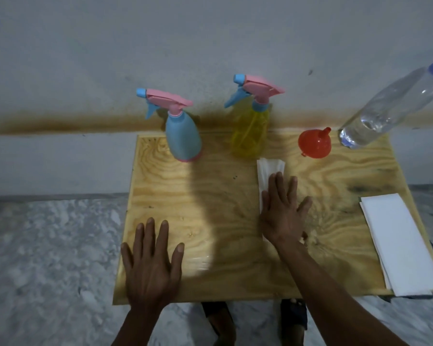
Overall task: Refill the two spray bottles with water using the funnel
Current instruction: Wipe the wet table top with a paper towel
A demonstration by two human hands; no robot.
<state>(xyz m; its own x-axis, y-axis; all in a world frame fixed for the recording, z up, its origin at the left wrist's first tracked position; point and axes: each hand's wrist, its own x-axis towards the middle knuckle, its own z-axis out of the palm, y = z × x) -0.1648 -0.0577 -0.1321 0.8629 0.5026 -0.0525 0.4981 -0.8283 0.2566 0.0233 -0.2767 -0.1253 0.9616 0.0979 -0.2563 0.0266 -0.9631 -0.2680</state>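
Observation:
Two spray bottles stand at the back of the wooden table (210, 186), both with pink and blue trigger heads screwed on. The blue bottle (183, 136) is on the left, the clear yellow bottle (250, 131) to its right. A red funnel (315, 144) lies mouth-down right of the yellow bottle. A clear water bottle (390, 106) with a blue cap stands at the back right corner. My left hand (151, 263) rests flat on the table near its front left edge. My right hand (283, 211) presses flat on a white tissue (268, 171) in front of the yellow bottle.
A stack of folded white tissues (400, 243) lies along the table's right edge. A grey wall rises right behind the table. Marbled floor surrounds it, and two sandalled feet (255, 320) show below the front edge.

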